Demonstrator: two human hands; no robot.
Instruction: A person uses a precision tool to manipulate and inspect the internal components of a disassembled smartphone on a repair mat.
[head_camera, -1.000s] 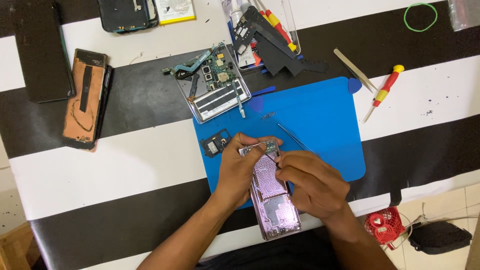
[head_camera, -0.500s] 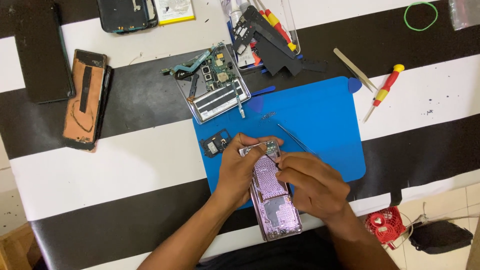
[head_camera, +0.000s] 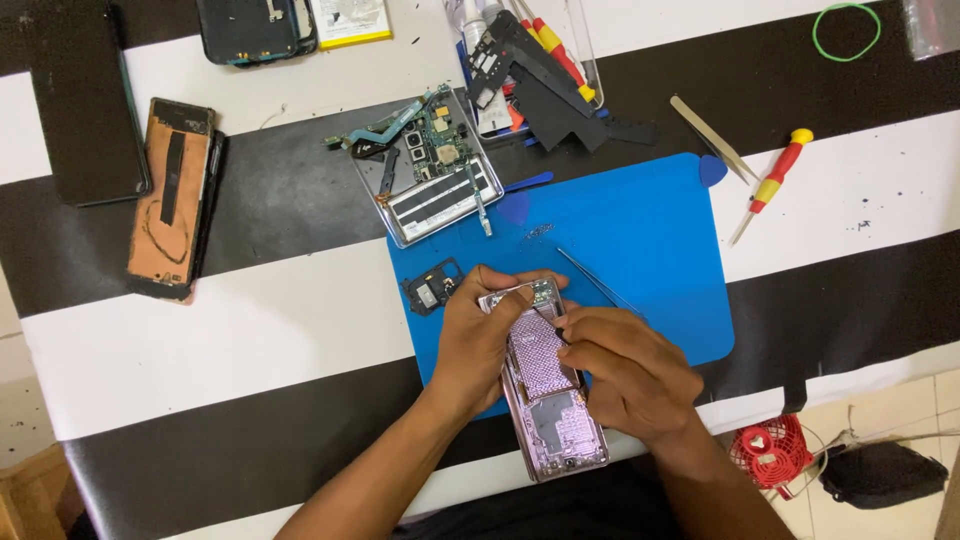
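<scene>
Starting at the far left of the striped table (head_camera: 250, 330), we've got one dark phone panel (head_camera: 85, 110) lying flat and, just beside it, one phone back (head_camera: 172, 198) with orange-brown adhesive showing. Up top there's one more dark phone shell (head_camera: 255, 28) and one yellow-edged battery (head_camera: 350, 20). Moving toward the middle, one metal tray (head_camera: 430, 185) holds a circuit board and a few flex cables. On the blue mat (head_camera: 650, 230) we count one small black camera module (head_camera: 432, 288) near our left hand (head_camera: 480, 340). That hand is wrapped around the left edge of the opened pinkish phone (head_camera: 548, 400), which sits at the mat's near edge, between both hands. Our right hand (head_camera: 625, 375) has its fingers pinched narrow on a thin dark tool tip touching the phone's insides; can't tell exactly what tool. One pair of tweezers (head_camera: 598, 282) lies just beyond it. Further right: two blue picks, one flat metal spudger (head_camera: 712, 138), one red-and-yellow screwdriver (head_camera: 772, 182), and one green rubber band (head_camera: 846, 30).
</scene>
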